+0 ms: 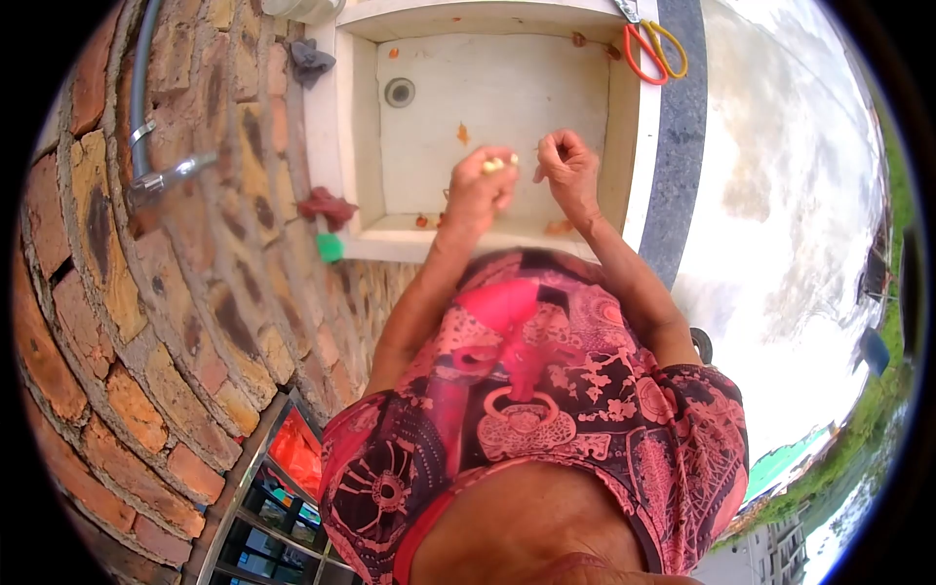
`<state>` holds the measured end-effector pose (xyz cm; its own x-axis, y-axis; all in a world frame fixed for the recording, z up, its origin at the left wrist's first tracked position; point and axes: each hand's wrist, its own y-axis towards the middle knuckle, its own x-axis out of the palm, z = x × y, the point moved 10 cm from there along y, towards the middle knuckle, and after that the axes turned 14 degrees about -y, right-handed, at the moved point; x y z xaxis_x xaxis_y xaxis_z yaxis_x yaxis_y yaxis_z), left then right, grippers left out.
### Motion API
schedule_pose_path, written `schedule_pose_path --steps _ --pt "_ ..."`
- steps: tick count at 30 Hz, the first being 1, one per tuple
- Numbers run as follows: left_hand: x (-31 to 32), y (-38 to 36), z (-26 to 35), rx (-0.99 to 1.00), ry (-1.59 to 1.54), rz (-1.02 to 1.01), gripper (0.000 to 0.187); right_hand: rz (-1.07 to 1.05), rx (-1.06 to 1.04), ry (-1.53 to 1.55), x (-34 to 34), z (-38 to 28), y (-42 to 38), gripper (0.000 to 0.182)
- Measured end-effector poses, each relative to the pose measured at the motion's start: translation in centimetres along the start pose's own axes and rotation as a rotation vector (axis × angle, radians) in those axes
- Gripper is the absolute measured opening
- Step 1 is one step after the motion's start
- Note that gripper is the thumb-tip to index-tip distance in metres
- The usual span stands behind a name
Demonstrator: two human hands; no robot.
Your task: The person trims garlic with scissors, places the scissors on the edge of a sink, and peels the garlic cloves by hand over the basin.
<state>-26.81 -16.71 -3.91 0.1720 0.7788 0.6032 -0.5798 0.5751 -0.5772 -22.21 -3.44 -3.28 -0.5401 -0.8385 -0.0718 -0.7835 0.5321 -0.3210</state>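
Note:
Over the lower part of a pale sink (pixel 492 73), my left hand (pixel 480 190) has its fingers curled around small pale yellow-green pieces (pixel 499 165). What they are is too small to tell. To its right, my right hand (pixel 568 168) is held with curled fingertips pressed together; anything between them cannot be made out. The hands are apart, both above the sink's near half. An orange-brown scrap (pixel 463 133) lies on the sink floor beyond my left hand, and reddish bits (pixel 422 221) lie near the front inner edge.
Scissors (pixel 655 54) with red and yellow handles rest on the sink's right rim. A dark cloth (pixel 311 62), a reddish cloth (pixel 328 209) and a green item (pixel 330 247) are along the left side. A metal tap (pixel 175 173) projects from the brick wall (pixel 185 292).

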Motion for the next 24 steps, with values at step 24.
schedule_pose_path --steps 24 --pt "-0.2 -0.9 0.9 0.068 -0.012 0.019 0.012 -0.216 -0.165 -0.341 2.2 -3.3 -1.1 0.007"
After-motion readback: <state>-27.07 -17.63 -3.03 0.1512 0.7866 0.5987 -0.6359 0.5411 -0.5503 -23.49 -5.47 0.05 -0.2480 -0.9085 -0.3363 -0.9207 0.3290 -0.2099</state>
